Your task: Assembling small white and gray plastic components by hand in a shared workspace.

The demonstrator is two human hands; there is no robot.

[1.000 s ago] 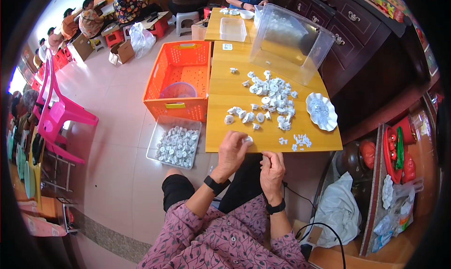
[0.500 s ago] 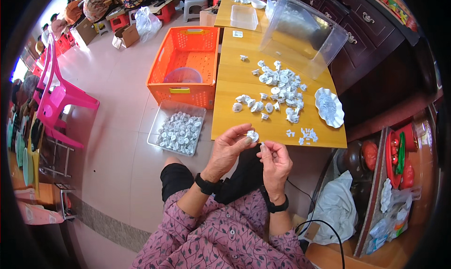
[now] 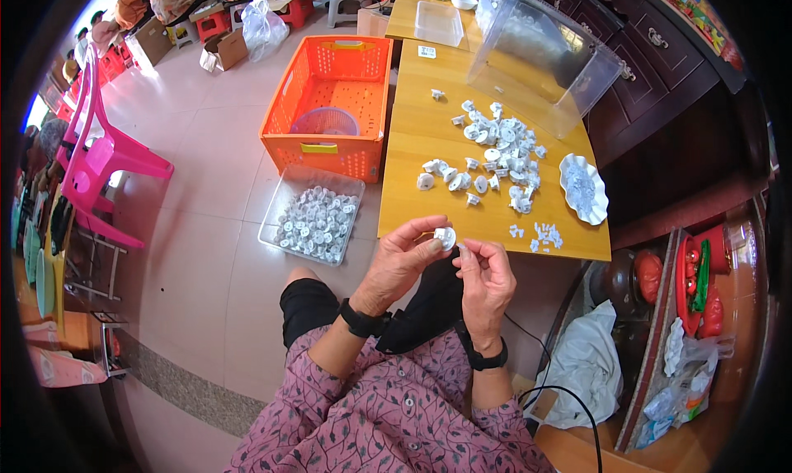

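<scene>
Pinched between the thumb and fingers of my left hand is a white round plastic part, its disc face turned up. Close on its right, my right hand has thumb and forefinger pressed together at the part's edge. Whatever those fingertips hold is too small to make out. Both hands are over my lap, just off the table's near edge. Beyond them, a loose heap of similar white plastic parts lies on the yellow wooden table. Tiny white pieces are scattered near its front right corner.
A clear bin of white parts stands on the floor, left of the table, before an orange crate. A scalloped white dish and a large clear box occupy the table's right side. A pink chair stands left.
The whole view has shifted slightly, so the table and crate appear a little further right. Both hands keep nearly the same pose, the left still gripping the white part.
</scene>
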